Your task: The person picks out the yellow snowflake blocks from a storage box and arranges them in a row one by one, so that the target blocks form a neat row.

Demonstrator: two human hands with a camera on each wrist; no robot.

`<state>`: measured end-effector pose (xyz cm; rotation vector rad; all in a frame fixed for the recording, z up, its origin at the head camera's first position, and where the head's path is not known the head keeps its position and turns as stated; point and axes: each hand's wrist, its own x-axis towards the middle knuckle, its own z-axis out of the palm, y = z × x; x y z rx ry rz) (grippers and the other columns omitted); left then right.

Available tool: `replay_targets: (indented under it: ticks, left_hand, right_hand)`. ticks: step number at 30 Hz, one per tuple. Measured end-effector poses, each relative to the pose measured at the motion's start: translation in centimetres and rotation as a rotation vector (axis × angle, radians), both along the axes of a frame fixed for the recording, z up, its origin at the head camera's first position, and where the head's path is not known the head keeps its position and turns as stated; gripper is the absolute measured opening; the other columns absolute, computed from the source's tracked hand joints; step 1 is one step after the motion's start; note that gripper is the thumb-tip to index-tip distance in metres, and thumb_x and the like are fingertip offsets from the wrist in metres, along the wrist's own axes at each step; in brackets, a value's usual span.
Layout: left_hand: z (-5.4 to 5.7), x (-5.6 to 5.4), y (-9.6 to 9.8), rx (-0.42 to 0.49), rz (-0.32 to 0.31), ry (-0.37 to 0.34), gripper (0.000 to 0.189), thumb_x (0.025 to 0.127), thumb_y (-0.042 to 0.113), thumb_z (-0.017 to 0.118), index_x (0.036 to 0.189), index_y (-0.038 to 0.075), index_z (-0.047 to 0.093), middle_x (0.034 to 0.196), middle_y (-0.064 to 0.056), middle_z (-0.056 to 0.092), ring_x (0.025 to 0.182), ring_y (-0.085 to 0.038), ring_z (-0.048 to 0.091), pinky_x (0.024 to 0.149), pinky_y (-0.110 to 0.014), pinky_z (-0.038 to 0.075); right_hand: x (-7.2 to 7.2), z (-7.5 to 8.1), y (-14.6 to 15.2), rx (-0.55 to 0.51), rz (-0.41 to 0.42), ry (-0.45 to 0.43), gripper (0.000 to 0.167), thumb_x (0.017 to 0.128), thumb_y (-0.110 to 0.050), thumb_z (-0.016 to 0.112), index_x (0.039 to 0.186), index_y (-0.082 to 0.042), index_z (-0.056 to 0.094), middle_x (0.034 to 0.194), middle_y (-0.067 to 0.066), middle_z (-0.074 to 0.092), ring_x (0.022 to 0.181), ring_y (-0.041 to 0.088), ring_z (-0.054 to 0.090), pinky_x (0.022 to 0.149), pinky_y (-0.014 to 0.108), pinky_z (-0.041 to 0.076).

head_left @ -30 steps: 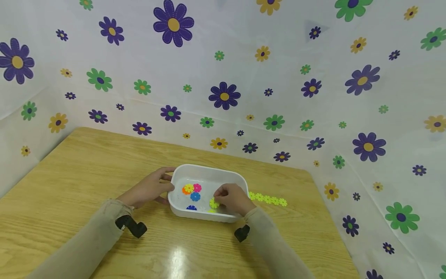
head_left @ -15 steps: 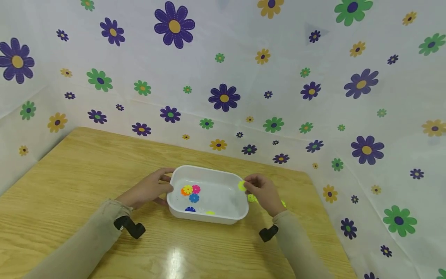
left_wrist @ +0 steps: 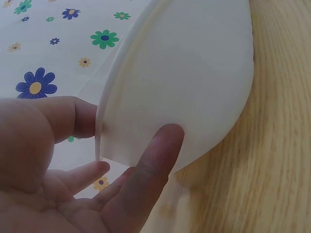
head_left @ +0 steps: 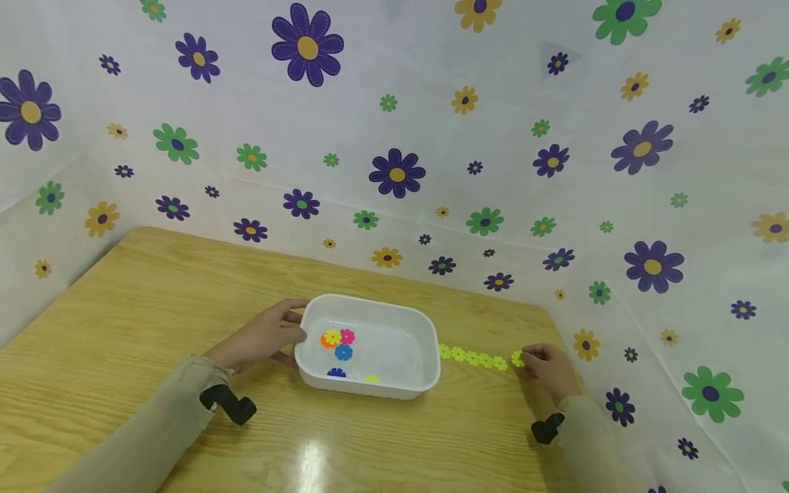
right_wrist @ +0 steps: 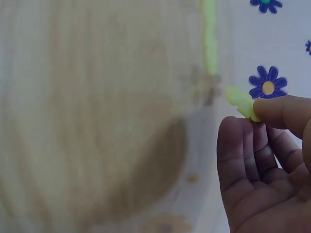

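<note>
My left hand (head_left: 261, 335) holds the left end of a white plastic tray (head_left: 370, 392); in the left wrist view its fingers and thumb touch the rim and outer wall. Between thumb and fingertips, my right hand (head_left: 551, 370) pinches a yellow-green flower-shaped plastic disc (head_left: 517, 359), also the disc (right_wrist: 241, 103) in the right wrist view. It is just right of a row of similar discs (head_left: 472, 357) on the table, with a small gap between them. Inside the tray lie a yellow disc (head_left: 333, 336), an orange one partly under it, a pink disc (head_left: 348, 336) and a blue disc (head_left: 343, 352).
A dark blue disc (head_left: 335, 373) and a yellow-green one (head_left: 372, 378) are partly hidden by the tray's near wall. The wooden table (head_left: 203, 287) meets a flower-printed white cloth (head_left: 345, 130) behind and at both sides.
My right hand has taken a yellow-green disc out of the tray and carried it right, past the row, to its right end. The left hand has stayed at the tray.
</note>
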<state>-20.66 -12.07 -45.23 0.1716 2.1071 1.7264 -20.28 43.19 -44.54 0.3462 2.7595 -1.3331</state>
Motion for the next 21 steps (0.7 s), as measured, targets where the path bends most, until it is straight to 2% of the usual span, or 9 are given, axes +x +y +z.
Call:
replay_targets:
  ticks: [3, 9, 15, 21]
  left_hand:
    - [-0.1, -0.1, 0.0, -0.003, -0.002, 0.0, 0.067, 0.102, 0.011, 0.059, 0.161, 0.012, 0.029, 0.146, -0.027, 0.042, 0.115, -0.039, 0.062, 0.076, -0.045, 0.066]
    - [0.1, 0.1, -0.2, 0.001, -0.005, 0.005, 0.067, 0.101, 0.01, 0.06, 0.161, 0.012, 0.03, 0.146, -0.028, 0.042, 0.116, -0.041, 0.062, 0.075, -0.046, 0.066]
    - [0.3, 0.1, -0.2, 0.014, -0.022, 0.013, 0.068, 0.101, 0.009, 0.06, 0.161, 0.01, 0.029, 0.146, -0.03, 0.041, 0.116, -0.042, 0.063, 0.075, -0.047, 0.066]
    - [0.0, -0.2, -0.3, 0.007, -0.015, 0.002, 0.068, 0.101, 0.01, 0.059, 0.161, 0.011, 0.029, 0.146, -0.028, 0.041, 0.115, -0.04, 0.063, 0.075, -0.047, 0.066]
  right_hand:
    - [0.1, -0.8, 1.0, 0.025, -0.018, -0.027, 0.035, 0.104, -0.018, 0.061, 0.127, 0.009, 0.06, 0.105, 0.01, 0.069, 0.082, 0.011, 0.066, 0.071, 0.023, 0.06]
    - [0.0, -1.3, 1.5, 0.065, 0.005, -0.04, 0.034, 0.103, -0.024, 0.063, 0.123, 0.004, 0.065, 0.104, 0.009, 0.07, 0.084, 0.012, 0.066, 0.072, 0.024, 0.058]
    - [0.0, -1.5, 1.6, 0.131, 0.03, -0.051, 0.034, 0.102, -0.028, 0.065, 0.121, 0.0, 0.068, 0.109, 0.009, 0.071, 0.089, 0.014, 0.064, 0.076, 0.028, 0.056]
    - [0.2, -1.5, 1.2, 0.179, 0.045, -0.056, 0.035, 0.101, -0.031, 0.066, 0.119, -0.001, 0.07, 0.116, 0.014, 0.069, 0.101, 0.025, 0.063, 0.085, 0.036, 0.053]
